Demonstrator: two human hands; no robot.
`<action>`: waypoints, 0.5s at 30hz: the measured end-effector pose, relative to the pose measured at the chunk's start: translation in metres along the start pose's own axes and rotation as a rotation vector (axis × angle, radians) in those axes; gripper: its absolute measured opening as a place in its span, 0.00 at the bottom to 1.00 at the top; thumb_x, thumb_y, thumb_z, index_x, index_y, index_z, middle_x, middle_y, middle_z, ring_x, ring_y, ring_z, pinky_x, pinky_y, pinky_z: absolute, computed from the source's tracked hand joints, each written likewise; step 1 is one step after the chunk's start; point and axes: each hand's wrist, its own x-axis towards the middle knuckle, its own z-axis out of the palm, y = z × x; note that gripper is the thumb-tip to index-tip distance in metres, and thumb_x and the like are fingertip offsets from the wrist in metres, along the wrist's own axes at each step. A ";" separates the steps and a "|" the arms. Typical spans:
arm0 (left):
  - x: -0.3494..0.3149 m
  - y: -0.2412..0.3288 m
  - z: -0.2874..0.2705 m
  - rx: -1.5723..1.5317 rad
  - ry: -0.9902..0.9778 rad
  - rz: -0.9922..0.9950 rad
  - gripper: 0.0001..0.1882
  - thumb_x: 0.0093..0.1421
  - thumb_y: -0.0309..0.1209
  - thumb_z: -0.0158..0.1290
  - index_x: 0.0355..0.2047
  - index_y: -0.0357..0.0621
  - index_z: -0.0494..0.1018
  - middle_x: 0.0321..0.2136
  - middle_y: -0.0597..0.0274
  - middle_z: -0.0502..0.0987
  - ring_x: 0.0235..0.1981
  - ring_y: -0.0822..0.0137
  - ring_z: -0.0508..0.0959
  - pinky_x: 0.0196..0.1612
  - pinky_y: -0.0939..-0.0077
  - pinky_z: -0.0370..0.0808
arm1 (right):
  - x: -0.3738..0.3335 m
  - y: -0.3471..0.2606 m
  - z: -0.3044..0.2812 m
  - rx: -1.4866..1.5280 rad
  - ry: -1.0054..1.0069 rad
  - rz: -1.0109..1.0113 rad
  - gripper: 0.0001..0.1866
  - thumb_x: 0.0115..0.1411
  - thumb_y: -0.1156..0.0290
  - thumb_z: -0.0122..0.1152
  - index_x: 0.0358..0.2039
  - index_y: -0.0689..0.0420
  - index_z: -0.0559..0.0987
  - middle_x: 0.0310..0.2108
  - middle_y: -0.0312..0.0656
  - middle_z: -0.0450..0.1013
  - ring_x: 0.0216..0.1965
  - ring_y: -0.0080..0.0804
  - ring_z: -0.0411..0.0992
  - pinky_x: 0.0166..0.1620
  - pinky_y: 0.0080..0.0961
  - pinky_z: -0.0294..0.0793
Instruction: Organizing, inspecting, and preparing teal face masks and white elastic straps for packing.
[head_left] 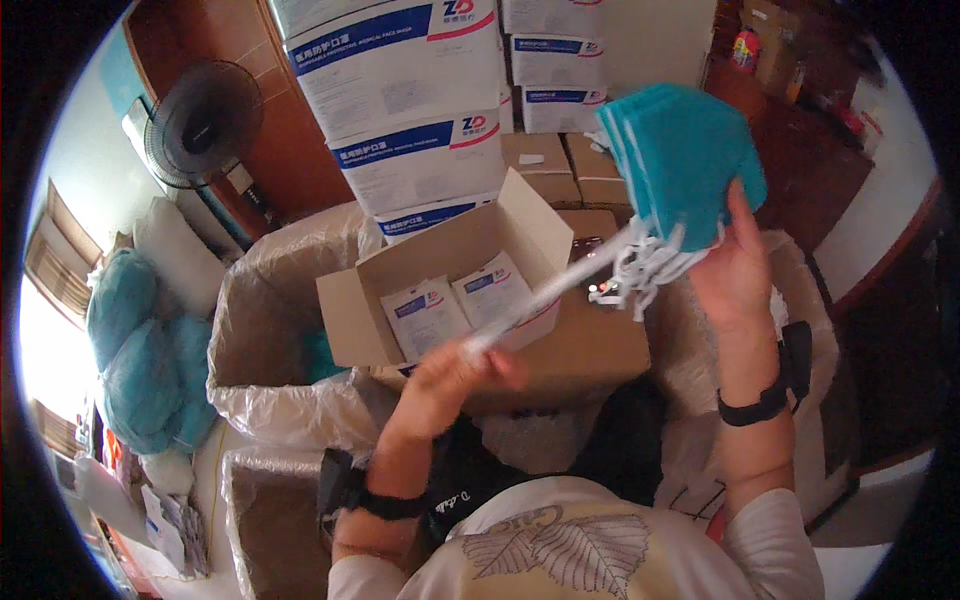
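A stack of teal face masks is held up at the right by my right hand, its fingers closed around the lower edge. White elastic straps dangle in loops from the bottom of the stack. From there, a bundle of straps runs taut, down and to the left. My left hand is closed on the far end of that bundle, just in front of an open carton. White printed boxes sit inside the carton.
White printed cartons are stacked behind the open one. Plastic-lined bins stand left and right. Bags of teal items lean at the far left, below a black fan. A brown carton supports the open one.
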 end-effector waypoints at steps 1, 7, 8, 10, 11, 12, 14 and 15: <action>-0.009 0.001 0.003 0.180 -0.054 -0.225 0.14 0.61 0.37 0.41 0.37 0.38 0.70 0.36 0.54 0.74 0.37 0.64 0.73 0.43 0.70 0.69 | -0.001 -0.005 -0.003 -0.257 -0.004 -0.012 0.19 0.58 0.63 0.49 0.48 0.58 0.66 0.47 0.36 0.66 0.47 0.27 0.63 0.53 0.28 0.58; -0.006 -0.007 -0.003 1.043 -0.248 -0.443 0.15 0.60 0.36 0.43 0.42 0.38 0.69 0.39 0.56 0.73 0.44 0.65 0.71 0.48 0.73 0.65 | -0.008 -0.002 0.002 -0.705 -0.157 -0.254 0.18 0.57 0.66 0.51 0.47 0.59 0.68 0.44 0.35 0.67 0.45 0.21 0.63 0.50 0.23 0.60; -0.004 -0.005 -0.002 1.081 -0.143 -0.274 0.15 0.59 0.35 0.44 0.42 0.38 0.69 0.40 0.55 0.72 0.45 0.65 0.70 0.49 0.73 0.64 | -0.010 -0.006 0.009 -0.838 -0.122 -0.251 0.18 0.57 0.68 0.52 0.48 0.59 0.68 0.45 0.36 0.67 0.45 0.21 0.64 0.50 0.23 0.60; 0.009 -0.002 0.004 1.132 0.055 0.082 0.15 0.59 0.34 0.45 0.43 0.39 0.68 0.43 0.53 0.70 0.47 0.66 0.69 0.50 0.73 0.63 | -0.006 -0.008 0.008 -0.673 -0.070 -0.143 0.19 0.57 0.67 0.51 0.48 0.60 0.68 0.45 0.36 0.67 0.45 0.23 0.64 0.51 0.23 0.60; 0.019 0.007 0.009 0.992 0.115 0.118 0.16 0.58 0.34 0.46 0.44 0.40 0.68 0.45 0.53 0.68 0.48 0.65 0.68 0.50 0.72 0.62 | -0.004 -0.008 0.008 -0.586 -0.050 -0.089 0.19 0.57 0.67 0.51 0.48 0.60 0.67 0.46 0.37 0.67 0.46 0.24 0.64 0.51 0.24 0.60; 0.032 0.017 0.019 0.842 0.167 0.151 0.16 0.57 0.34 0.46 0.44 0.40 0.67 0.47 0.52 0.67 0.49 0.64 0.66 0.51 0.72 0.62 | -0.006 -0.011 0.011 -0.511 -0.046 -0.073 0.19 0.57 0.66 0.51 0.48 0.61 0.67 0.46 0.37 0.67 0.46 0.25 0.64 0.51 0.24 0.60; 0.053 0.027 0.032 0.630 0.194 0.307 0.17 0.56 0.34 0.48 0.46 0.41 0.66 0.50 0.52 0.64 0.52 0.62 0.64 0.51 0.70 0.61 | -0.008 -0.011 0.021 -0.354 -0.061 -0.029 0.20 0.58 0.65 0.50 0.49 0.61 0.66 0.46 0.38 0.67 0.47 0.27 0.65 0.52 0.26 0.60; 0.065 0.028 0.040 0.569 0.162 0.431 0.18 0.56 0.33 0.48 0.46 0.41 0.65 0.51 0.52 0.62 0.53 0.61 0.62 0.51 0.70 0.61 | -0.008 -0.008 0.026 -0.329 -0.033 -0.036 0.21 0.58 0.64 0.50 0.49 0.61 0.66 0.47 0.38 0.66 0.47 0.28 0.65 0.51 0.26 0.61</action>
